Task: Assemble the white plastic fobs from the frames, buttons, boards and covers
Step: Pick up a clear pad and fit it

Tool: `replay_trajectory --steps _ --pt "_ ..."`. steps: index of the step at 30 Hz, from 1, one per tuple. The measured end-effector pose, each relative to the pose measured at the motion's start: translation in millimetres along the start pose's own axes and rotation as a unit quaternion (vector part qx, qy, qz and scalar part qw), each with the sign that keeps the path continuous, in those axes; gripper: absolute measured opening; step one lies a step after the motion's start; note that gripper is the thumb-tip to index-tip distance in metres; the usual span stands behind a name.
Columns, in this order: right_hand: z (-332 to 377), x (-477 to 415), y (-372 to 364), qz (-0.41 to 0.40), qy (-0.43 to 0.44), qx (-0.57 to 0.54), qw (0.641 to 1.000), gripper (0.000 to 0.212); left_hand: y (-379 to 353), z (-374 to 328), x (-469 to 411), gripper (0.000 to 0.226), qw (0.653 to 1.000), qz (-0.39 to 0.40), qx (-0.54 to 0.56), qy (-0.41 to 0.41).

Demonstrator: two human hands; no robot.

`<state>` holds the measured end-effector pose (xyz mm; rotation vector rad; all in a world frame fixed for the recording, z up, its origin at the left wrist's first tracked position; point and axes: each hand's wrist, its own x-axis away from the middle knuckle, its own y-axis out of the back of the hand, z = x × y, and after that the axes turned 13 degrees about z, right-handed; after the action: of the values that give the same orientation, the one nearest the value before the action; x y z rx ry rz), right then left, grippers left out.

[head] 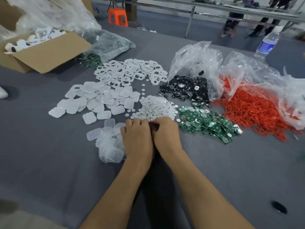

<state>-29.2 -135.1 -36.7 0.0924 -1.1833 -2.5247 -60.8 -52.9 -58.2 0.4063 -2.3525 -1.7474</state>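
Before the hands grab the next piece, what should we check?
1. Part between left hand and right hand finished: cannot tell, curled fingers hide it.
2. Are white buttons close: ok, just beyond the knuckles.
3. Are green boards reachable: ok, beside the right hand.
4. Any white frames left: ok, heaped farther back.
5. Any white covers left: ok, piled back left.

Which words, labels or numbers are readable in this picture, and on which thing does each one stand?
No text can be read.
Blue label on the bottle: too blurred to read.
Marks on the boards: too small to read.
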Motion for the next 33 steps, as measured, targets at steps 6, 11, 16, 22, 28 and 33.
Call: replay_trajectory --steps 6,11,16,22,28,33 --pt "-8.6 -1.1 -15.0 -0.038 -0.002 -0.018 0.999 0.016 -16.9 7.1 -0.9 0.013 0.997 -0.071 0.021 -0.021" --pt "-8.2 -1.5 -12.2 -0.02 -0.006 0.027 0.999 0.015 -14.2 7.0 0.8 0.017 0.993 -0.091 0.062 -0.031" --pt "-15.3 14.3 2.2 -0.077 -0.058 -0.152 0.984 0.015 -5.4 5.6 8.1 0.02 0.975 -0.178 0.106 -0.084" --pt "-29.4 70.0 30.5 -0.107 -0.04 -0.383 0.917 0.013 15.0 2.6 8.4 0.024 0.953 -0.209 0.117 -0.183" --pt "-38.4 122.7 58.6 -0.114 0.002 -0.431 0.895 0.006 28.8 -18.9 45.0 0.013 0.878 0.058 0.41 -0.241" --pt "-45.2 155.6 66.4 -0.118 0.005 -0.38 0.918 0.01 17.4 -39.4 96.8 0.014 0.776 0.185 0.562 -0.221"
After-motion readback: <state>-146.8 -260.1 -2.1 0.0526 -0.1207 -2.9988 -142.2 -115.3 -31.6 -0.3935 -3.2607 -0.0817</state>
